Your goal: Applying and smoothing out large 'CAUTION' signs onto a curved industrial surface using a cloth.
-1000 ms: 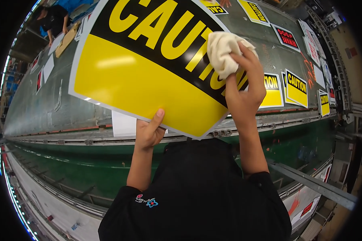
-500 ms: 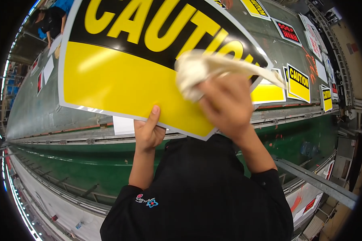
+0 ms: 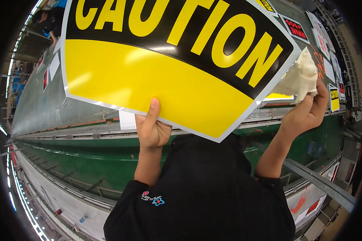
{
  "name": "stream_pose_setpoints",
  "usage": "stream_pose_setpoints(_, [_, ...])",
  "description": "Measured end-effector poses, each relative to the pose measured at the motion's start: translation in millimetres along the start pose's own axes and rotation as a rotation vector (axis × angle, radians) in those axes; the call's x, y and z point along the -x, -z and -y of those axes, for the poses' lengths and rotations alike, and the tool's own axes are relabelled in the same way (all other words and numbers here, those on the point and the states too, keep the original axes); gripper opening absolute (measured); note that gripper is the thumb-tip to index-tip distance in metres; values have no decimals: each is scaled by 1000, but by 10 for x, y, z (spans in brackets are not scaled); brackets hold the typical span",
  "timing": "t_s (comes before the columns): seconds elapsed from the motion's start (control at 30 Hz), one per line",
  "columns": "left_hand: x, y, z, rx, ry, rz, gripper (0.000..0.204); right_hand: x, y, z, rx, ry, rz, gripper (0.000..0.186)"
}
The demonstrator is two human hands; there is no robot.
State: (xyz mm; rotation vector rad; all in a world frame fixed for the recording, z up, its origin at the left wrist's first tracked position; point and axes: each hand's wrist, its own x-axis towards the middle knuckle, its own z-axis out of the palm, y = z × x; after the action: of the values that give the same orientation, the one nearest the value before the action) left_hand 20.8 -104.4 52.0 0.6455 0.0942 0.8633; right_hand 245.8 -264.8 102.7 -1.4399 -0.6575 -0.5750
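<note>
A large glossy sign (image 3: 157, 80) with a silver-white edge, a yellow lower part and a black band with big yellow lettering fills the upper middle. My left hand (image 3: 153, 128) grips its bottom edge, thumb on the yellow face. My right hand (image 3: 305, 112) is raised just beyond the sign's right edge, closed on a crumpled cream cloth (image 3: 303, 74). Parts of the work table beneath are hidden by the sign.
The long grey table (image 3: 34, 108) holds smaller yellow-black signs (image 3: 334, 104), red-black signs (image 3: 293, 30) and white sheets (image 3: 54, 64). A person (image 3: 48, 24) leans over its far left. A metal beam (image 3: 321, 180) crosses green floor (image 3: 88, 156) at lower right, near a plastic jug (image 3: 315, 148).
My right hand with the cloth has moved off the sign's face, out past its right edge. The sign has shifted slightly right in the picture, showing more of its lettering uncovered.
</note>
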Motion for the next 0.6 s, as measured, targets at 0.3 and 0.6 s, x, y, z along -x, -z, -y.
stream_pose_setpoints(0.3, [1,-146,156,-76,8,-150,39,30,108,-115,-62,-23,-113,20])
stream_pose_setpoints(0.6, [-127,-213,504,-389,-112,-419,33,923,51,-798,-409,-804,876,27])
